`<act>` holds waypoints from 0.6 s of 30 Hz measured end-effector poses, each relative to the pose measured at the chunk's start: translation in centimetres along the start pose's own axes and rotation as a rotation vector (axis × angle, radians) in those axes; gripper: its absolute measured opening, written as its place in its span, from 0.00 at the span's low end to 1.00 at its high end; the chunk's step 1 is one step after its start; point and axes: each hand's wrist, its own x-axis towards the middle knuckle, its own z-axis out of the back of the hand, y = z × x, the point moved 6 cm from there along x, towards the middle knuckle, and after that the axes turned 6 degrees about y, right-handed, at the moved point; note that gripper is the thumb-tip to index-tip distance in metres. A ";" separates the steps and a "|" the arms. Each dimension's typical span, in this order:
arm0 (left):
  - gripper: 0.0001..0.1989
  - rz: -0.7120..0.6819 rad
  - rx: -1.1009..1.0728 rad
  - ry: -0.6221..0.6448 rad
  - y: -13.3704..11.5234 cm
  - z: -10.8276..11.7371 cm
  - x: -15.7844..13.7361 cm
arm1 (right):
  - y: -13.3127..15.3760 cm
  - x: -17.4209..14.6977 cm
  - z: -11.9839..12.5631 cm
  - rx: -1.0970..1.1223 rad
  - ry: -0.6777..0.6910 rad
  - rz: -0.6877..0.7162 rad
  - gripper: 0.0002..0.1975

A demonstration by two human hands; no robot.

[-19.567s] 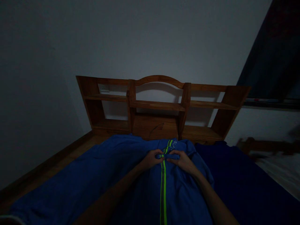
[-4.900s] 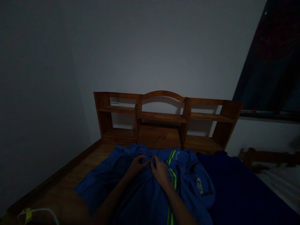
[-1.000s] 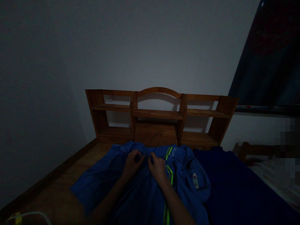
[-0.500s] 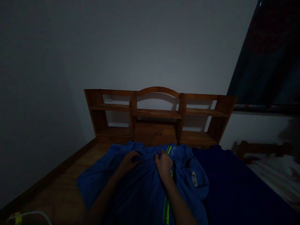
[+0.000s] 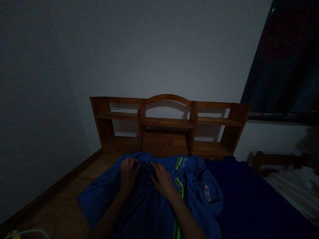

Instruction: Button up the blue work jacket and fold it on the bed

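Two hands on a blue garment, lower centre of the frame.
The left hand (image 5: 129, 171) curls its fingers into a fold of the blue jacket (image 5: 196, 196) (green stripes run down it); the right hand (image 5: 162, 179) lies beside it, fingers extended and pressed flat, gripping nothing. The jacket is spread on the wooden surface (image 5: 62, 212) below the shelved headboard (image 5: 168, 122).

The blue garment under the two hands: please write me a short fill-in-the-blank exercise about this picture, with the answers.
1. Both hands, the left hand and the right hand, rest on a ____ garment.
2. The stripes on the garment are bright ____.
3. Behind the garment stands a ____ shelf unit.

Missing words: blue; green; wooden
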 end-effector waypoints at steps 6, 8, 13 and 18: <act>0.07 -0.012 0.011 0.087 -1.5 -0.2 -0.3 | -0.6 0.0 -0.3 0.107 0.027 -0.046 0.26; 0.07 -0.016 -0.043 0.099 -1.5 -0.6 -0.4 | -0.6 0.0 0.1 0.129 0.009 -0.077 0.27; 0.10 0.056 -0.284 0.173 -0.2 -2.5 -0.6 | -0.6 -0.1 0.0 0.085 0.046 -0.162 0.22; 0.15 0.106 -0.579 0.297 0.1 -4.3 -0.7 | -0.6 -0.1 -0.2 -0.003 0.019 -0.195 0.23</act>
